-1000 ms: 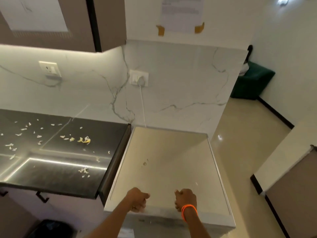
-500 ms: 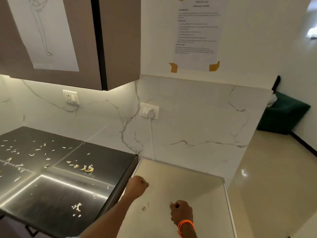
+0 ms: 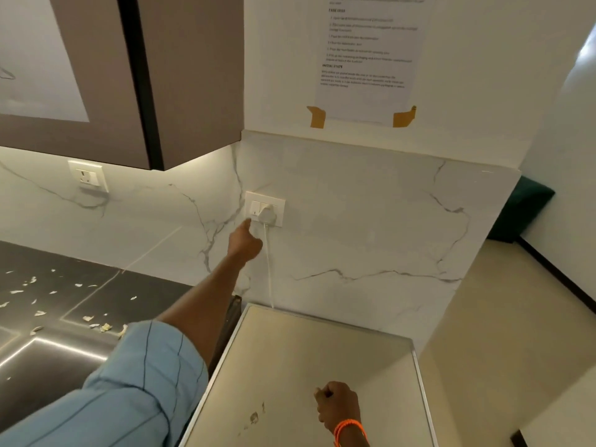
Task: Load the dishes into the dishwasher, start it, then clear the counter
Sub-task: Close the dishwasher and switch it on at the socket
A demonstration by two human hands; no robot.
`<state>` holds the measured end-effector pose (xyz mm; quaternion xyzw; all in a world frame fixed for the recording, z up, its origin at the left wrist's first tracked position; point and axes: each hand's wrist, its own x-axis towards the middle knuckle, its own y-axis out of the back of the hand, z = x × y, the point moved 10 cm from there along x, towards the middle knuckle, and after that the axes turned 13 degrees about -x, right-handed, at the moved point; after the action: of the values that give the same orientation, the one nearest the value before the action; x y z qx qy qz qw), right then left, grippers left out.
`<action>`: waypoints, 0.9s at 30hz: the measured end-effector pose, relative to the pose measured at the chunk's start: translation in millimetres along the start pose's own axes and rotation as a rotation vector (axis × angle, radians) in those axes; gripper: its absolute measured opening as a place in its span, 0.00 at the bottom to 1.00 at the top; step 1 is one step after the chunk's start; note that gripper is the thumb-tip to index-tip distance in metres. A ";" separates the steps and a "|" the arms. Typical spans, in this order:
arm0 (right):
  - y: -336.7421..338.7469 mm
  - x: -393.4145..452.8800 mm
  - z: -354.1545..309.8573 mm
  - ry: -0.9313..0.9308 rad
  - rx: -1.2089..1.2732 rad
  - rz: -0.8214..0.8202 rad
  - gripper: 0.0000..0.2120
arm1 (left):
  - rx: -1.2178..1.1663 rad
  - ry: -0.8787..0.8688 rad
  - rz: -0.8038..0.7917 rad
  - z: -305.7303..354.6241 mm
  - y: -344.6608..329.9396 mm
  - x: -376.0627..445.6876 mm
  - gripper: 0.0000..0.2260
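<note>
Notice (image 3: pixel 367 56) headings read "TASK GOAL", "INITIAL STATE"; left hand (image 3: pixel 244 241) fingertip touching socket switch (image 3: pixel 255 208); right hand (image 3: pixel 337 406) fisted, empty.

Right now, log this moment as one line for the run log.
step: power on dishwasher | left hand: one finger reaching to wall switch beside plug | right hand: fisted, empty, over dishwasher top | counter: scraps remain

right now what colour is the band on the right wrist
Bright orange, a thin band just below the right hand, in the head view.
</note>
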<state>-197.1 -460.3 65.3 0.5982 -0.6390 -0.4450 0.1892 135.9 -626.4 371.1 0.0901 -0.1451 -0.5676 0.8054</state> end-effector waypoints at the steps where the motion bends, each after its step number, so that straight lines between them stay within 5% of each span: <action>1: -1.7 11.4 8.2 -0.012 -0.012 0.011 0.08 | 0.036 -0.021 -0.015 5.0 -2.1 10.7 0.29; 14: 19.3 -12.3 6.1 -0.146 0.116 0.062 0.13 | -0.005 0.020 -0.082 -7.6 -11.5 71.4 0.24; 27: -32.2 -15.9 -1.1 -0.122 0.069 0.039 0.09 | -0.069 0.265 -0.168 -120.6 -25.4 -35.5 0.31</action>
<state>-173.6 -442.3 44.9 0.5635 -0.6759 -0.4546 0.1376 142.8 -604.0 245.1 0.1481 -0.0099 -0.6208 0.7698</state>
